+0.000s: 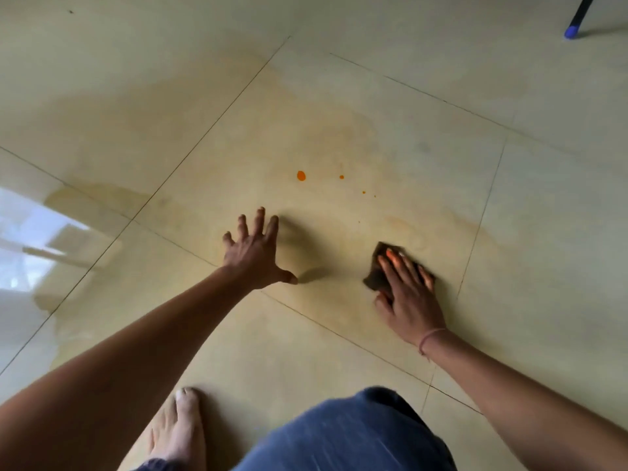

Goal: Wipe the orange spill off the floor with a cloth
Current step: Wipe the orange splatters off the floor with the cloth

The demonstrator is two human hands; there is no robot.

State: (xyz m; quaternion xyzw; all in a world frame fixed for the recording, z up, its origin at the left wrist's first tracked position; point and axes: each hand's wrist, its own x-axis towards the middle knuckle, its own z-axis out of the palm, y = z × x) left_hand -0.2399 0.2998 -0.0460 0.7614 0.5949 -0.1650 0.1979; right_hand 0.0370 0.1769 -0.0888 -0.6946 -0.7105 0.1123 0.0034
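At the far left, the glossy tile floor (142, 107) carries a bright window reflection, and a faint yellowish wet film spreads across several tiles, crossed by thin dark grout lines. Low in the frame a bare foot (178, 426) stands flat on the floor, toes pointing away from the camera. Above it the left forearm reaches forward to the left hand (253, 256), which is empty, fingers splayed wide and thumb stuck out to the side, palm down just over the tile; whether the fingertips touch the floor cannot be told, though a dark shadow lies right beside it. Beyond that hand sits the orange spill (301, 175): one rounded drop, with smaller orange specks trailing to its right, all well apart from both hands. At the bottom centre a knee in blue fabric (343, 433) juts into view. Further right, the right hand (409, 294) lies flat with fingers extended and close together, pressing down on a dark brown cloth (377, 277) that is bunched under the fingers and palm on the floor, nearer the camera than the drops. A thin pinkish thread bracelet (429, 338) circles that wrist. In the upper right corner a dark furniture leg with a blue foot cap (572, 31) rests on the floor.
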